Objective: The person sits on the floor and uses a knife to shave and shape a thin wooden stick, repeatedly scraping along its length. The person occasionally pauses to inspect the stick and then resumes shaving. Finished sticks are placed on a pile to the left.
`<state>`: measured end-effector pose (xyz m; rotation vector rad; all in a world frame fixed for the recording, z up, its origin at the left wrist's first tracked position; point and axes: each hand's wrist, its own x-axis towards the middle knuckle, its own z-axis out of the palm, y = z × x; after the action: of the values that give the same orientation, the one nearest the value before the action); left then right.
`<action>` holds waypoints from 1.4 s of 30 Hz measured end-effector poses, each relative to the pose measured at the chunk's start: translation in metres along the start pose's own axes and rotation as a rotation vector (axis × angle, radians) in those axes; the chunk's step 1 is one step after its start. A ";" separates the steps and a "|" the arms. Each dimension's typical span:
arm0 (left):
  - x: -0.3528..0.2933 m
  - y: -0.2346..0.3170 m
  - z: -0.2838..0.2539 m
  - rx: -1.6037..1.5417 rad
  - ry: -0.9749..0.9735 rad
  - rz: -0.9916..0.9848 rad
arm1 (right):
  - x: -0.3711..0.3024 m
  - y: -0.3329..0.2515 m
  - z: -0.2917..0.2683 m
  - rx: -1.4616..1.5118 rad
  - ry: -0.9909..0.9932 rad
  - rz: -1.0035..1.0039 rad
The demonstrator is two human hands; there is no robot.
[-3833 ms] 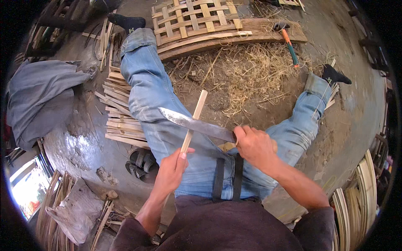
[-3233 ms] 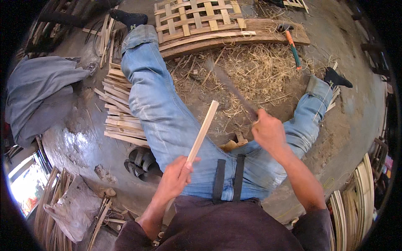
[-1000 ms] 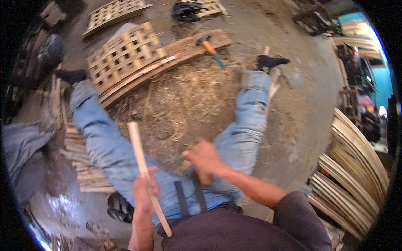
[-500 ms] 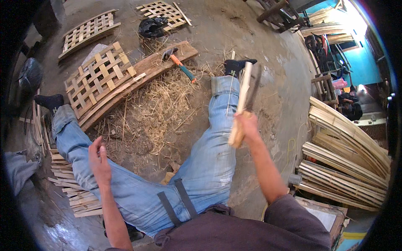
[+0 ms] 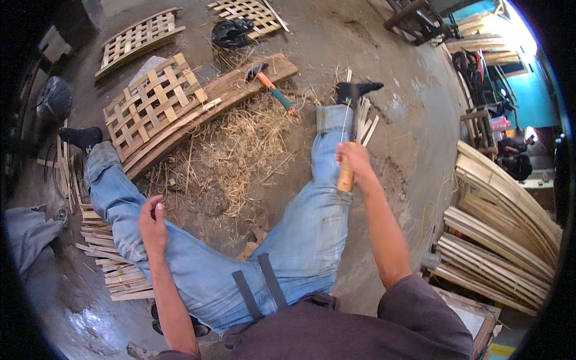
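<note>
My right hand [image 5: 355,161] is closed round the wooden handle [image 5: 345,179] of a long knife, above my right shin. Its dark blade [image 5: 354,99] points away from me, past my right foot. My left hand [image 5: 153,227] hovers over my left thigh, fingers loosely bent and apart, holding nothing. Beside my right foot, several pale bamboo strips [image 5: 367,123] lie on the floor. Between my legs a thick wooden plank [image 5: 273,71] carries a hammer [image 5: 270,89] with an orange and green handle. A woven bamboo panel [image 5: 153,102] rests against the plank's left part.
Thin shavings [image 5: 240,156] cover the floor between my legs. More woven panels [image 5: 139,39] and a black plastic bag [image 5: 233,33] lie farther off. Bundles of long bamboo slats [image 5: 498,234] stand at my right; short slats [image 5: 123,270] lie beside my left leg. Another person [image 5: 516,157] is at the far right.
The pale strip that was in my right hand with the knife is out of it. That hand's knife stays gripped. My left hand remains over the thigh. The whole view has shifted slightly.
</note>
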<state>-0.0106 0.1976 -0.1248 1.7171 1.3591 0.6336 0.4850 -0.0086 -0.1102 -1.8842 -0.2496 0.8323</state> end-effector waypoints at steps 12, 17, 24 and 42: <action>0.001 -0.188 -0.193 0.490 0.487 0.019 | 0.023 0.040 0.043 -0.437 -0.185 -0.069; -0.033 -0.209 -0.183 0.725 0.375 -0.168 | 0.049 0.057 0.008 -0.145 -0.159 0.156; -0.008 -0.178 -0.152 0.576 0.550 -0.621 | 0.060 0.058 0.010 -0.252 -0.298 0.144; -0.014 -0.216 -0.129 0.539 0.440 -0.693 | 0.051 0.047 0.025 -0.289 -0.333 0.157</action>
<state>-0.2323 0.2369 -0.2384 1.3649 2.4531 0.2506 0.4972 0.0141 -0.1787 -2.0433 -0.4509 1.2760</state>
